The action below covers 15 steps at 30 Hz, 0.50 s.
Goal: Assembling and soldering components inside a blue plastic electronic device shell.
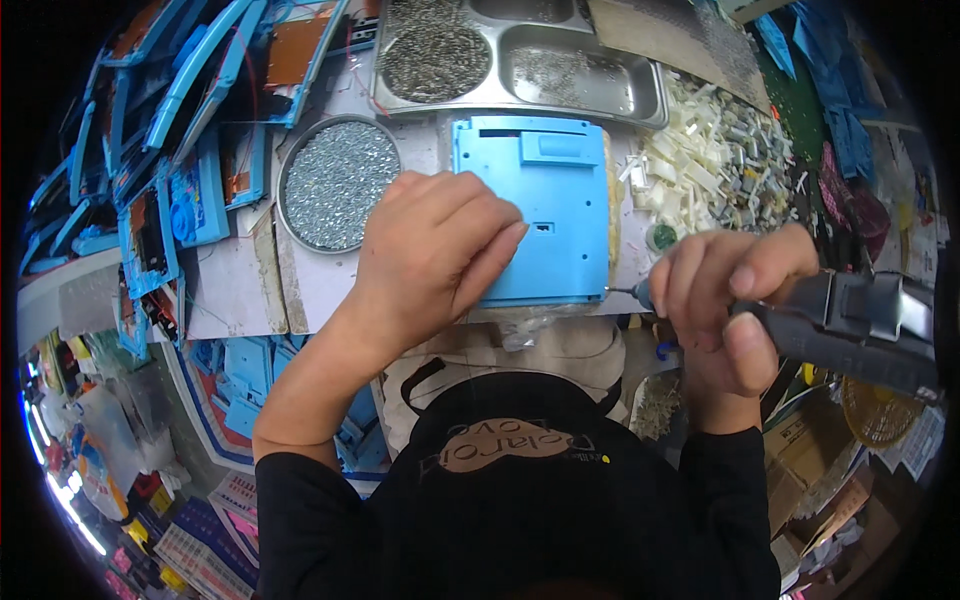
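Observation:
A light-blue plastic casing (pixel 565 195) lies flat on the work surface in front of me, with a raised block near its far edge and several small holes. My left hand (pixel 430 240) rests over its left side, fingers curled under and thumb pressed along them; whatever they may hold is hidden. My right hand (pixel 725 295) grips a black electric screwdriver (pixel 850 325) lying sideways. Its thin bit points left and meets the casing's near right corner.
Left of the casing stands a round tray of small screws (pixel 340 180). Metal trays (pixel 640 100) with small metal parts sit behind. White plastic pieces (pixel 690 160) are heaped at the right. Several blue casings with wires (pixel 200 190) are stacked at the far left.

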Tool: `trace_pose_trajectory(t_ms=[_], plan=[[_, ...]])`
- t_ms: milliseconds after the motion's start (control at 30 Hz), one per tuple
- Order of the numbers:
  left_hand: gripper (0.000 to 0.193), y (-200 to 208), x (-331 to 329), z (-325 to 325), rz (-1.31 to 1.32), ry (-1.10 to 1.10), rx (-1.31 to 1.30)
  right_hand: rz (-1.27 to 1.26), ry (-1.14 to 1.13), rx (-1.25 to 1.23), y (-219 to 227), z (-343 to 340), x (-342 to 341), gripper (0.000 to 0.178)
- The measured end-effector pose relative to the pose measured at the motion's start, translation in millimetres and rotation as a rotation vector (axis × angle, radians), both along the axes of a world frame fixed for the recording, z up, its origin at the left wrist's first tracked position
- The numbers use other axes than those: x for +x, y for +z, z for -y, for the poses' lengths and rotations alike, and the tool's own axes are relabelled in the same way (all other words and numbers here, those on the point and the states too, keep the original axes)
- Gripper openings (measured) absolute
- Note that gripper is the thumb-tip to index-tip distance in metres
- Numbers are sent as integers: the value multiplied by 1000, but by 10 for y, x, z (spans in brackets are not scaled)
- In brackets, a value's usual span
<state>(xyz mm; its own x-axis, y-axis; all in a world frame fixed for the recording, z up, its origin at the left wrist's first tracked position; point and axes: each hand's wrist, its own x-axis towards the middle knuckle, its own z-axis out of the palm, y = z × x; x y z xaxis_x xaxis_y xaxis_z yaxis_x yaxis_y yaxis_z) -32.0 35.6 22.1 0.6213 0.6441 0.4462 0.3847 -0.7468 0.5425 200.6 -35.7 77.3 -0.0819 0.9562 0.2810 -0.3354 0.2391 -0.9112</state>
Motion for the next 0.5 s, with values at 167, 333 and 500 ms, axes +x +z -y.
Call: trace_pose_trajectory(t_ms=[167,333,500], plan=[[11,-141,76,106,-32,10,-35,-42,66,73,-190,183,151,25],[14,-266,158,93,60,-76,1,106,70,167,-301,154,74,21],[16,-281,131,139,11,-67,-108,290,68,224,-289,136,-8,23]])
